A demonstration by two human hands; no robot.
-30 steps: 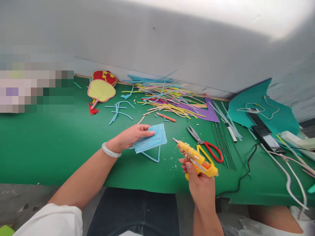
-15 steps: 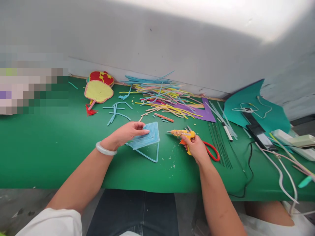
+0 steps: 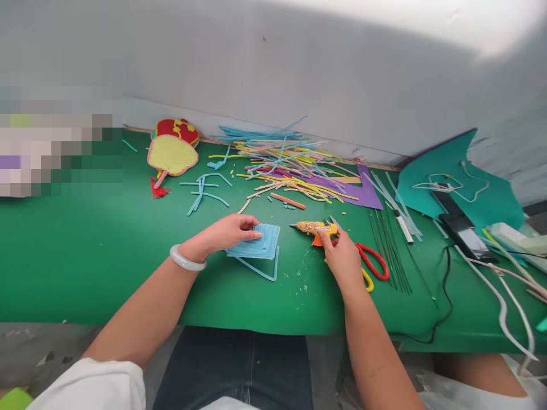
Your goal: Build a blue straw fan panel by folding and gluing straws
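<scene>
Between the thumb and fingers of my left hand [image 3: 237,232] is a flat square of light-blue strips [image 3: 265,238], wound in nested angles. A thin bent blue strip [image 3: 271,277] shows as a corner below the square; whether it is joined to it I cannot tell. My right hand [image 3: 342,256] grips a yellow hot glue gun [image 3: 318,229], its nozzle pointing left toward the square, a short gap apart. Scissors [image 3: 376,263] with a red and a yellow handle lie on the table, partly hidden by my right hand.
Behind my hands lies a heap of coloured strips [image 3: 282,151] on a purple sheet [image 3: 371,193]. A yellow fan-shaped piece [image 3: 173,155] is at back left. To the right are thin dark wires [image 3: 391,250], a white marker [image 3: 404,228], a phone [image 3: 464,236] and a black cable [image 3: 444,290].
My left hand has tilted the blue square and shifted slightly right. The glue gun has turned a little in my right hand and uncovered the yellow scissor handle. The view has shifted slightly.
</scene>
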